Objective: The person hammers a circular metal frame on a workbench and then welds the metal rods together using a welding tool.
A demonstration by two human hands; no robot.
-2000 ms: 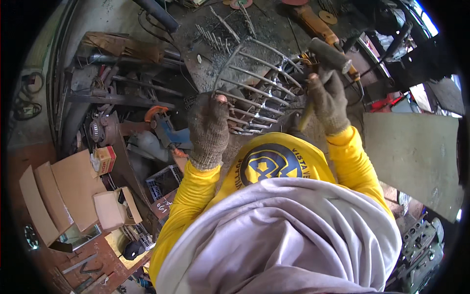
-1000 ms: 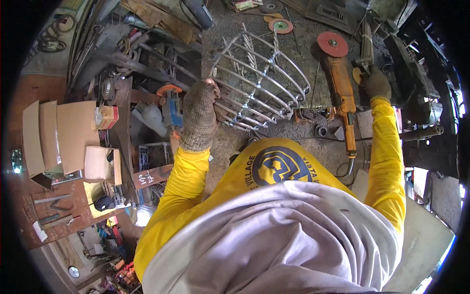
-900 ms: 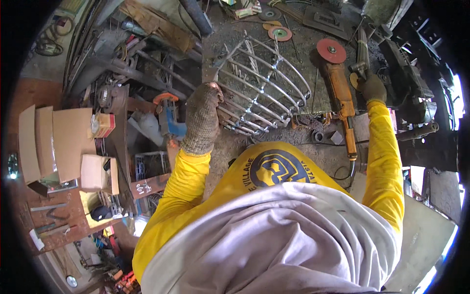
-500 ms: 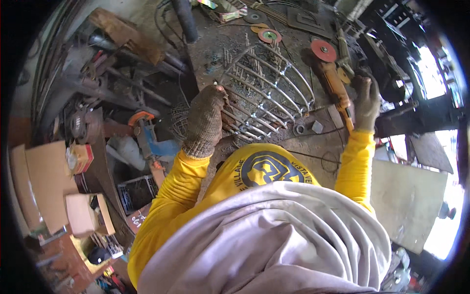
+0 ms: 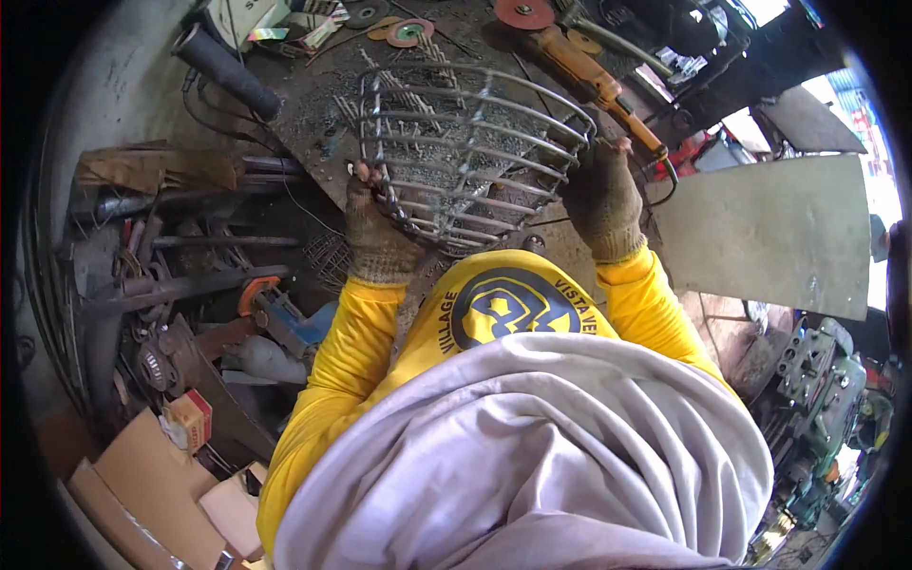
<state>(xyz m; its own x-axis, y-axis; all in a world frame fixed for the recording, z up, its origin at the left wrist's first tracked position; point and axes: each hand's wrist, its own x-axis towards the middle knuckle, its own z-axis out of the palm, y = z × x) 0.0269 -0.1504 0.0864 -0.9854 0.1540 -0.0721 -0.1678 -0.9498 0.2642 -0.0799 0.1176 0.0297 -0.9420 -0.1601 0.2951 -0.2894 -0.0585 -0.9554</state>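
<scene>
A curved frame of welded metal rods [image 5: 465,171], shaped like an open basket, is tilted above the worktable. My left hand [image 5: 380,228], in a worn brown knitted glove with bare fingertips, is closed on its left side. At the opposite side my right hand [image 5: 605,201], gloved the same way, is closed round the rod ends; part of its grip is hidden. Beyond the frame lie several short ribbed rods [image 5: 408,103]. An orange angle grinder [image 5: 579,62] with a red disc [image 5: 524,11] rests past my right hand.
Cutting discs [image 5: 410,33] lie at the table's far edge. A dark pipe [image 5: 226,71] leans at the far left. Metal scrap and a blue-and-orange tool [image 5: 294,318] crowd the left, above cardboard [image 5: 142,475]. A pale sheet [image 5: 769,233] and a greenish machine [image 5: 822,370] stand right.
My right hand has come left from beside the grinder onto the frame. The frame has been turned and its bars now run across. The view has swung to the right.
</scene>
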